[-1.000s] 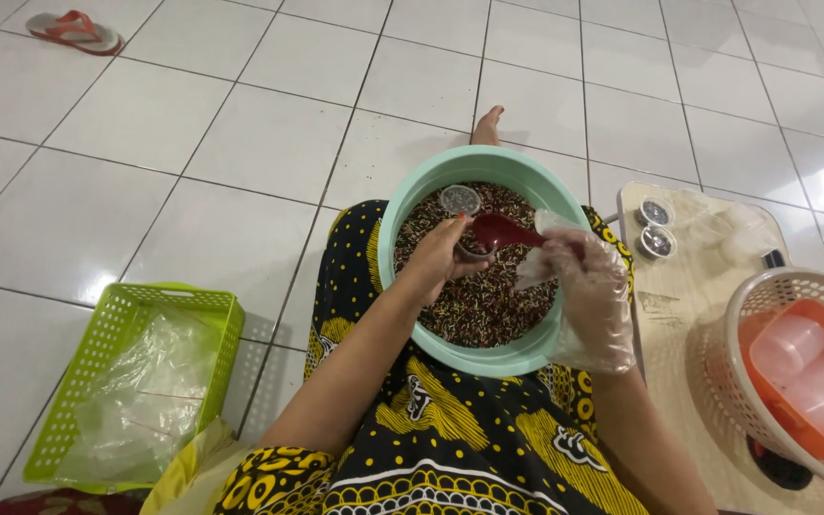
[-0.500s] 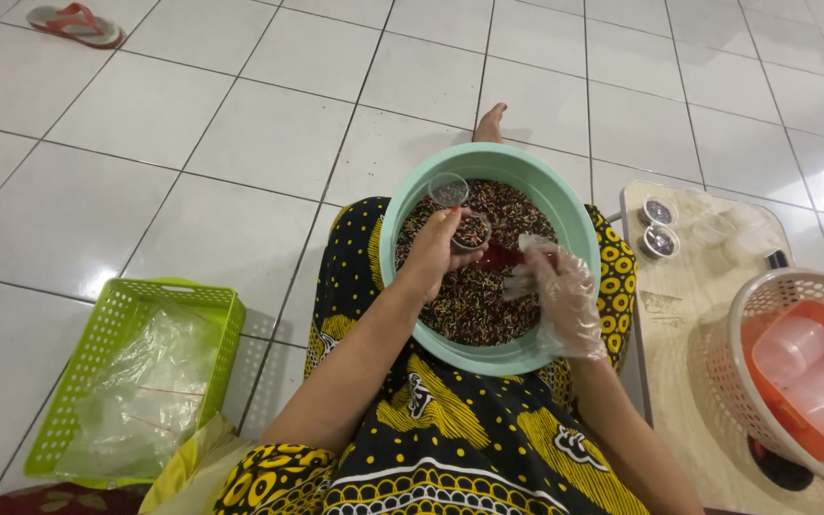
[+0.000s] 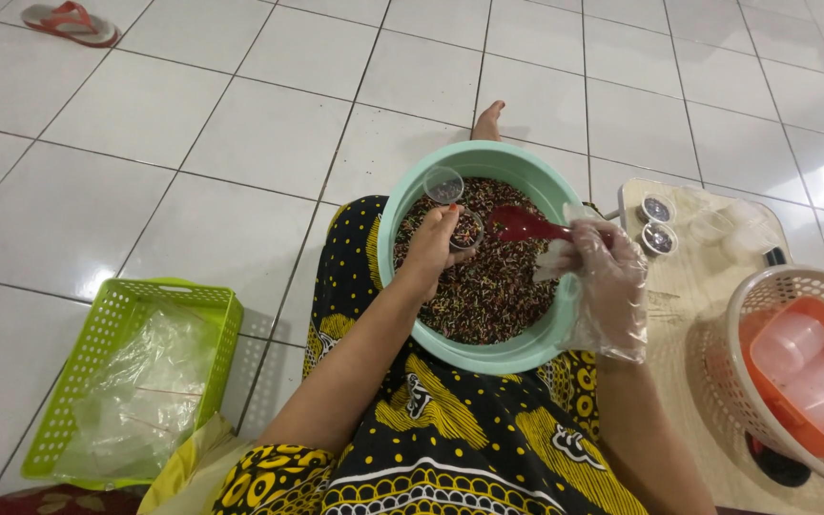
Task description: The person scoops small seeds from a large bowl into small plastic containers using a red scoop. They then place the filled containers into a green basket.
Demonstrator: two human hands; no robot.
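Two hands over a mint-green bowl (image 3: 402, 224) at frame centre, resting on the person's lap and filled with a dark mix of multicoloured sprinkles (image 3: 488, 286). Left hand (image 3: 436, 243), bare, grip clamped on a small clear cup (image 3: 467, 229) that looks already full of sprinkles, held just above the mix. Right hand (image 3: 607, 286), in a thin clear plastic glove, grip clamped on the handle of a red scoop (image 3: 517, 224); scoop head sits just right of the cup, close to it. Second small clear cup (image 3: 443, 184) lies against the bowl's upper-left inner wall. Right of the bowl: low tabletop (image 3: 689, 296) with two filled lidded cups (image 3: 658, 224) and a round basket (image 3: 765, 296) holding an orange tray of clear cups. Lower left of frame: green basket (image 3: 107, 315) with clear plastic bags, on the tiled floor.
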